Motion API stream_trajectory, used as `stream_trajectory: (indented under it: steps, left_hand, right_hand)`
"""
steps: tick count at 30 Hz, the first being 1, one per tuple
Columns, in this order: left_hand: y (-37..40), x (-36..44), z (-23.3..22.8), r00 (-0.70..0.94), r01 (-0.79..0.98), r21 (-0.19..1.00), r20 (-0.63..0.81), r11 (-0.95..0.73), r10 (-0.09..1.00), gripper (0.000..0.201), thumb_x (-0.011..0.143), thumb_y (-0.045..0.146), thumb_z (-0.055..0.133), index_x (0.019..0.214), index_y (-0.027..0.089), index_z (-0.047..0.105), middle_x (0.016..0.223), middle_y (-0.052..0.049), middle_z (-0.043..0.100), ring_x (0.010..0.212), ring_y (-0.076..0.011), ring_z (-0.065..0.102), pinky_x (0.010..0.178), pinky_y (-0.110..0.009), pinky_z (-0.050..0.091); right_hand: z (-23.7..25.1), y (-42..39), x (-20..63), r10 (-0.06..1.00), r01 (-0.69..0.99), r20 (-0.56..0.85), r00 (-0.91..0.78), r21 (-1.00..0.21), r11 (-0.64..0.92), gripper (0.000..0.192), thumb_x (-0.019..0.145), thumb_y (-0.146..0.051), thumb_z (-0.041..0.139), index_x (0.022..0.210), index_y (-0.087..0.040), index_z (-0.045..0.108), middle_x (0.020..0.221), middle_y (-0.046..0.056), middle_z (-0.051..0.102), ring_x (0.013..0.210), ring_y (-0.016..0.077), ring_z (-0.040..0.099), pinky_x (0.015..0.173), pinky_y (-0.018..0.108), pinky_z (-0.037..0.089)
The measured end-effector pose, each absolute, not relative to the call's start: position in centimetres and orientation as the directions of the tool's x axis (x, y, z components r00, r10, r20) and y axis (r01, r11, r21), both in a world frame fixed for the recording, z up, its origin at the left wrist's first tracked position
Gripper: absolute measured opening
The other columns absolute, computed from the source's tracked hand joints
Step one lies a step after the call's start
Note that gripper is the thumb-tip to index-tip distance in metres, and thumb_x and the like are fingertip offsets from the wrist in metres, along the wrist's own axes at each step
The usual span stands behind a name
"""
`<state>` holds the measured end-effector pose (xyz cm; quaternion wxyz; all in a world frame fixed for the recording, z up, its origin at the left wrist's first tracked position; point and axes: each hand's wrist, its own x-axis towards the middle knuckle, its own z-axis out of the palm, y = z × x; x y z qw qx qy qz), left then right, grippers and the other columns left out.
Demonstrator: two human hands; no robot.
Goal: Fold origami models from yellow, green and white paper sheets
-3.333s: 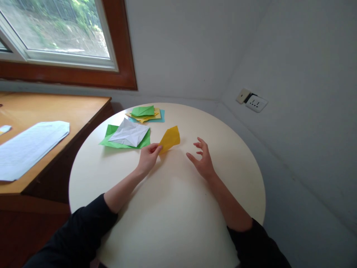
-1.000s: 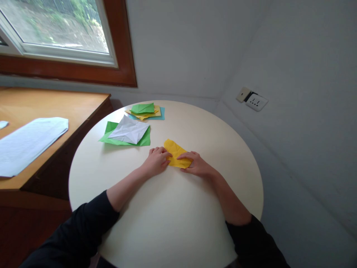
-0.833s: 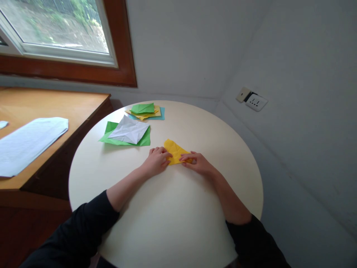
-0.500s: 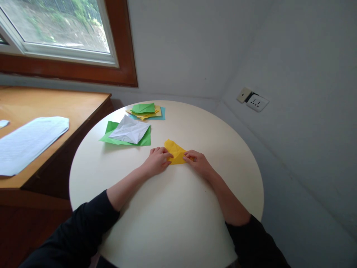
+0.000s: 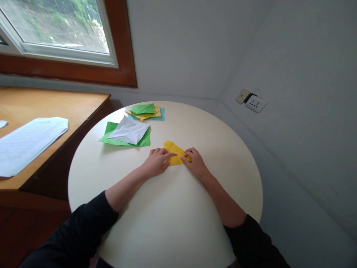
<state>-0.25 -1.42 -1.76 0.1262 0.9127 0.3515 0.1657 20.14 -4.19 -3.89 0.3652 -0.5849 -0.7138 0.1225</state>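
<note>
Slippage was the main hazard in this position. If the pressure from my left hand (image 5: 156,162) had eased, the yellow paper (image 5: 171,147) could have turned on the smooth white round table (image 5: 167,212), setting any crease askew. Excess pull from my right hand (image 5: 197,163) could have torn or buckled the sheet, which looked thin and already carried crease lines. Uneven tension between the hands could likewise have opened the folded part.

The yellow paper lay flat on the tabletop at the center of the frame, between both hands. My left hand bore on its left side, index finger extended over the surface, thumb at the near edge; whether thumb and fingers met there, I could not tell. My right thumb and fingers pinched its right end, where a folded portion showed. The far corner projected beyond the grip, uncovered. The creased white paper (image 5: 129,131) lay apart, left of center.
</note>
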Motion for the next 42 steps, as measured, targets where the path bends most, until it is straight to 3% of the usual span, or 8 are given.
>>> stream_trajectory:
  steps: [9, 19, 29, 34, 42]
  left_hand:
    - [-1.5, -0.2, -1.7, 0.714, 0.606, 0.304, 0.200, -0.735, 0.671, 0.033, 0.081, 0.017, 0.047, 0.104, 0.031, 0.066, 0.104, -0.007, 0.054, 0.098, -0.0230, 0.047, 0.089, -0.041, 0.035]
    - [-1.7, -0.2, -1.4, 0.717, 0.611, 0.311, 0.172, -0.728, 0.675, 0.042, 0.075, 0.011, 0.046, 0.107, 0.031, 0.065, 0.106, -0.007, 0.053, 0.100, -0.0239, 0.045, 0.091, -0.041, 0.034]
    - [-1.7, -0.2, -1.5, 0.719, 0.597, 0.304, 0.208, -0.742, 0.664, 0.026, 0.083, 0.031, 0.050, 0.102, 0.031, 0.067, 0.101, -0.008, 0.054, 0.099, -0.0243, 0.046, 0.089, -0.042, 0.035]
    - [-1.6, -0.2, -1.9, 0.718, 0.587, 0.267, 0.264, -0.764, 0.644, 0.029, 0.084, 0.020, 0.046, 0.100, 0.029, 0.068, 0.102, -0.007, 0.055, 0.096, -0.0214, 0.049, 0.091, -0.040, 0.033]
    - [-1.2, -0.5, -2.0, 0.685, 0.641, 0.225, 0.265, -0.734, 0.679, 0.036, 0.078, 0.011, 0.045, 0.102, 0.027, 0.067, 0.104, -0.008, 0.055, 0.100, -0.0222, 0.050, 0.097, -0.045, 0.027]
  right_hand:
    - [-3.9, -4.2, 20.0, 0.922, 0.783, 0.384, -0.058, -0.555, 0.280, 0.011, 0.075, -0.019, 0.055, 0.067, -0.020, 0.048, 0.084, 0.005, 0.052, 0.082, 0.0192, 0.051, 0.078, 0.036, 0.045]
    - [-3.8, -4.1, 20.2, 0.932, 0.797, 0.355, -0.074, -0.541, 0.270, 0.001, 0.077, -0.020, 0.055, 0.076, -0.020, 0.054, 0.086, 0.005, 0.054, 0.086, 0.0199, 0.051, 0.084, 0.037, 0.044]
    - [-4.1, -4.1, 20.4, 0.921, 0.792, 0.375, -0.108, -0.527, 0.308, 0.025, 0.080, -0.014, 0.049, 0.102, -0.019, 0.060, 0.098, 0.008, 0.058, 0.095, 0.0207, 0.052, 0.090, 0.038, 0.043]
    - [-4.1, -4.1, 20.5, 0.910, 0.798, 0.381, -0.164, -0.491, 0.349, 0.031, 0.082, -0.012, 0.045, 0.105, -0.023, 0.062, 0.107, 0.007, 0.059, 0.102, 0.0194, 0.053, 0.094, 0.038, 0.042]
    - [-4.0, -4.1, 20.4, 0.911, 0.811, 0.370, -0.185, -0.466, 0.354, 0.029, 0.084, -0.017, 0.044, 0.104, -0.019, 0.065, 0.114, 0.010, 0.060, 0.105, 0.0200, 0.055, 0.095, 0.038, 0.042]
